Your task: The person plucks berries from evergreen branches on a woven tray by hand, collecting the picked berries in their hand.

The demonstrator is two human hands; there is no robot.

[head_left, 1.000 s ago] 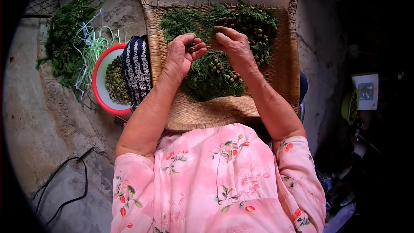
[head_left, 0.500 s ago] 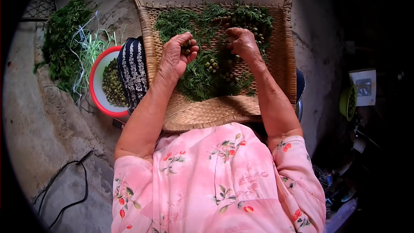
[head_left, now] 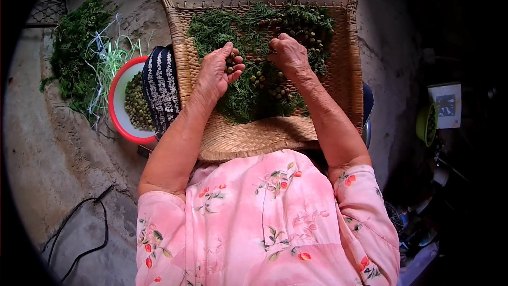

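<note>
A woven winnowing basket [head_left: 248, 137] rests on my lap, with feathery green conifer sprigs [head_left: 214, 25] spread over it. My left hand [head_left: 212, 71] is cupped, its fingers curled around several small greenish-brown cones [head_left: 230, 63], above the basket's left half. To its right, my right hand [head_left: 291, 57] is closed in a pinch over the sprigs; what its fingertips hold is hidden. More round cones [head_left: 278, 92] lie among the greenery below it, and others [head_left: 313, 39] show at the upper right of the basket.
Beside my left leg stands a white bowl with a red rim [head_left: 117, 124], holding many cones [head_left: 136, 108]. Cut greenery [head_left: 79, 55] and pale plastic strips [head_left: 108, 55] lie on the floor. A black cable [head_left: 106, 228] runs at lower left; a green basket [head_left: 423, 124] is at right.
My right hand has moved a little left, toward my left hand, and stays pinched. My left hand keeps its cones and has hardly shifted.
</note>
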